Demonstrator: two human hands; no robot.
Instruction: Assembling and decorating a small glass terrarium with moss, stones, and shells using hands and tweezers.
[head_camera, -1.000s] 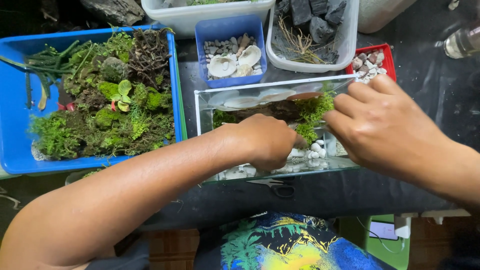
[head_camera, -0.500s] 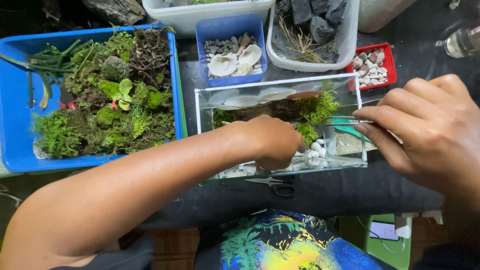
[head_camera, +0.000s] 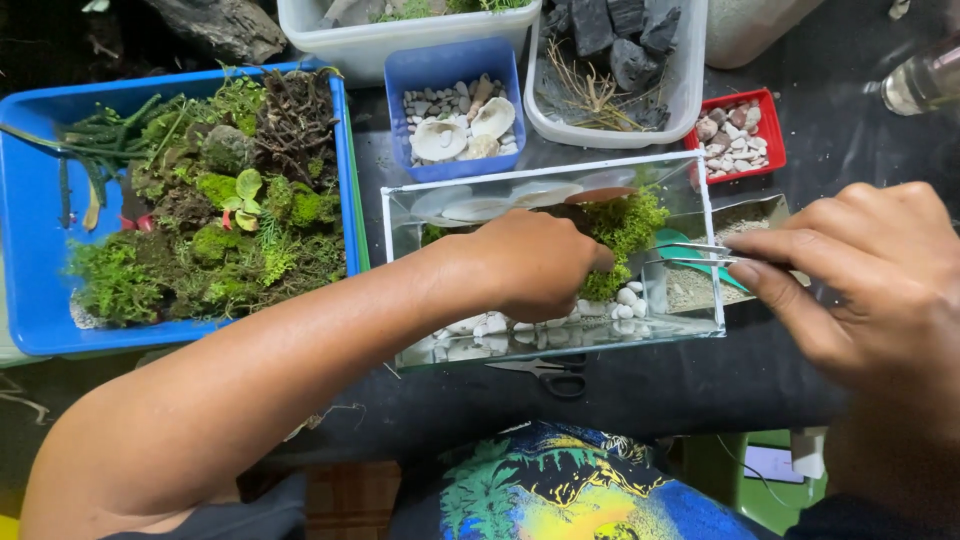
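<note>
Your left hand (head_camera: 535, 265) was down inside the glass tank (head_camera: 700, 185), curled over the clump of green moss (head_camera: 630, 225) at the back. The fingers were bent in tight, but the back of your hand hid them, so whether they pinched the moss could not be told. Your right hand (head_camera: 860, 275) stood just outside the tank's right wall and gripped a pair of metal tweezers (head_camera: 690, 253). The thin tips reached over the wall toward the moss, and the glass edge ran right across them.

Around the tank the table was crowded. A pair of scissors (head_camera: 548, 370) lay flat in front of the tank, just beside its front glass. A small tray of sand (head_camera: 700, 285) sat at the right, partly behind the tank wall, with a green scoop (head_camera: 680, 240) in it.

Now the boxes. The big blue tray (head_camera: 30, 300) on the left held moss, little leafy plants and dark twigs — all packed close. The small blue tub (head_camera: 455, 70) behind the tank held pebbles and pale shells. A white tub (head_camera: 690, 90) next to it held black rocks and dry roots. The little red tray (head_camera: 770, 130) held pinkish stones. Inside the tank itself, white pebbles (head_camera: 625, 300) lay along the front — and flat shells leaned at the back.
</note>
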